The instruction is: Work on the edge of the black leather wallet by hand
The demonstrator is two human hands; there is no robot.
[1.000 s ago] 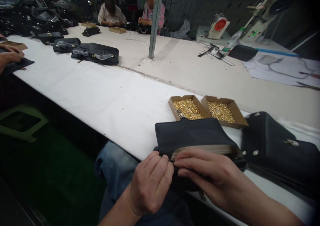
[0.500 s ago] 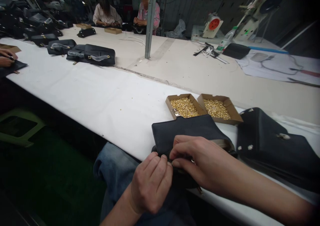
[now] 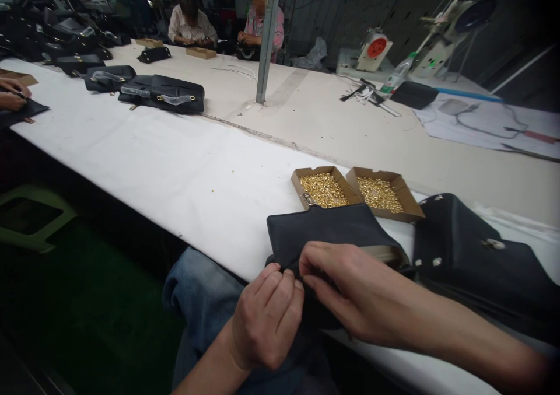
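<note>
A black handbag (image 3: pixel 326 229) lies at the table's front edge with its flap folded out flat and a gold clasp piece at the flap's far end. My left hand (image 3: pixel 269 313) is closed on the bag's near edge, fingertips curled over it. Beside it, thumb and forefinger of my right hand (image 3: pixel 345 284) pinch at the same spot; whatever sits between those fingertips is too small or hidden to name. Just beyond the flap stand a cardboard box (image 3: pixel 298 189) and a second cardboard box (image 3: pixel 413 207), both holding many small gold metal pieces.
Another black bag (image 3: pixel 476 249) lies to the right. Several finished-looking bags (image 3: pixel 177 94) rest at the far left. A metal post (image 3: pixel 265 51) rises from the table. A bottle (image 3: pixel 398 75) stands at the back right. A co-worker's hands (image 3: pixel 13 91) show at the left edge.
My right hand has turned slightly and its fingertips have shifted a little to the right. The left hand keeps its hold on the bag. The view has shifted slightly.
</note>
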